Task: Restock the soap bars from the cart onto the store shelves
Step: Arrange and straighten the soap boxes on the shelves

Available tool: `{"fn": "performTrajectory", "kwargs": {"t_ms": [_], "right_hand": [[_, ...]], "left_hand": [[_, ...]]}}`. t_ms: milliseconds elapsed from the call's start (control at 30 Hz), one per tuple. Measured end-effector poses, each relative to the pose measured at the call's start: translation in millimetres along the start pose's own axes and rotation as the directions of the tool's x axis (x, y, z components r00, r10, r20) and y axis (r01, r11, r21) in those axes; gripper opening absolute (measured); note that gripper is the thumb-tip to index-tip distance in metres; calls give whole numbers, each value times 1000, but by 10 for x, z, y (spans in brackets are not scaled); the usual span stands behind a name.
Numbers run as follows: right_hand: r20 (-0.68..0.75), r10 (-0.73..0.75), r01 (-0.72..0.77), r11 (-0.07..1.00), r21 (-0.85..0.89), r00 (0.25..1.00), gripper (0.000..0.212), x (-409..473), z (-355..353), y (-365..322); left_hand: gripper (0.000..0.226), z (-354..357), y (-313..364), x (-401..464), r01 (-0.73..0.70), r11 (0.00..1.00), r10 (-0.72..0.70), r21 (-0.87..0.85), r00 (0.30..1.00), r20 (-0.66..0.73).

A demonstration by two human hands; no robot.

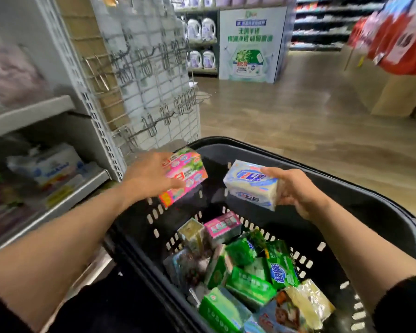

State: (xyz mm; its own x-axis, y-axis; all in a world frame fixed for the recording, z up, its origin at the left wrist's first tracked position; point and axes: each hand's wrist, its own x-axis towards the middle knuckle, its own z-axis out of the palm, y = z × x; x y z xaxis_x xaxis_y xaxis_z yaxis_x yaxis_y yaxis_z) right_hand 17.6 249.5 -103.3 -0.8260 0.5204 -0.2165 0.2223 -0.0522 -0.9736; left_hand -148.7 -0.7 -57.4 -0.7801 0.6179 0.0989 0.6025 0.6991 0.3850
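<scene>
Above the black cart (346,200), left hand (147,176) grips pink soap pack (184,175), right hand (296,188) white soap pack (252,185); one-handed holds risk dropping either.

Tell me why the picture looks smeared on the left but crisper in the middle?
Head view: the left shelves and the red goods at upper right are motion-blurred; the pink soap pack in the left hand, the white soap pack in the right hand and the black cart read sharper; wide-angle bending curves the edges.
</scene>
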Motion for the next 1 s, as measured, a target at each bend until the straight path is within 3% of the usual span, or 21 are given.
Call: {"fn": "performTrajectory", "kwargs": {"t_ms": [100,167,267,433,567,667,833,867,933,967,1000], "right_hand": [[104,-11,3,998,70,994,34,-133,242,-117],[201,-41,18,993,116,979,30,-263,492,-252],[341,-82,28,987,161,936,28,-445,927,-499],[570,-162,86,984,158,805,31,-787,1793,-816],[677,-151,96,988,118,720,19,-1120,2597,-834],[704,-103,54,994,92,703,14,-1341,3182,-731],[691,-114,153,988,6,714,28,-1589,3945,-397],[696,-102,146,989,-3,711,40,-1631,4074,-319],[692,-35,75,997,-28,721,83,-1649,4302,-131],[689,-5,38,999,-33,725,86,-1667,4394,-31],[690,15,6,1000,-29,724,71,-1681,4475,83]], "left_hand": [[95,-389,-168,-427,35,998,-40,-46,993,-108],[104,-584,-324,-728,48,993,-69,-110,978,-199],[97,-825,-575,-1186,56,987,-103,-154,942,-318],[86,-1163,-1052,-2014,157,957,-254,-245,864,-435],[67,-1286,-1453,-2740,288,905,-415,-313,763,-496],[55,-1293,-1750,-3290,386,853,-519,-351,689,-505],[31,-1140,-2188,-4054,522,719,-695,-459,557,-455],[34,-1095,-2261,-4183,541,686,-727,-487,531,-434],[42,-1027,-2391,-4386,596,633,-774,-494,492,-398],[42,-1011,-2433,-4458,631,616,-788,-472,482,-384],[42,-1012,-2456,-4521,659,603,-797,-449,477,-370]]}}
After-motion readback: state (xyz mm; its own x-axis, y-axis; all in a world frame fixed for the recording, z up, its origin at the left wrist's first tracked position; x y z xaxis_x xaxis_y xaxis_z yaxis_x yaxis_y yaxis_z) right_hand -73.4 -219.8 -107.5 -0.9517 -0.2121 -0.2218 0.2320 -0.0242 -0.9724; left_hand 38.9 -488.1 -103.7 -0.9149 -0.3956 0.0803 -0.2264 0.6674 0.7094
